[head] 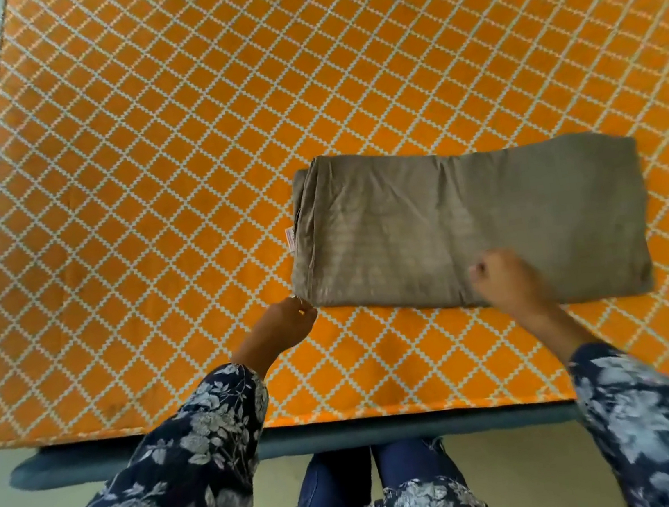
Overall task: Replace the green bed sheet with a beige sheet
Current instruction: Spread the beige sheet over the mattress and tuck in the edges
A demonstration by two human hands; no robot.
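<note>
While the mattress lies bare, with no green sheet in view, the folded beige sheet rests on its near right part, long axis running left to right across the person's front. Both hands sit at the sheet's near edge. The left hand is at the near-left corner, touching or just beside it; its fingers look curled, but whether they pinch cloth I cannot tell. The right hand lies on top of the sheet near the middle of that edge, fingers curled under as if gripping a fold, though the blur hides the pinch itself. My guess is that unfolding comes next: the layered folds show along the left end, so opening would likely go away from the person or sideways along the long axis.
</note>
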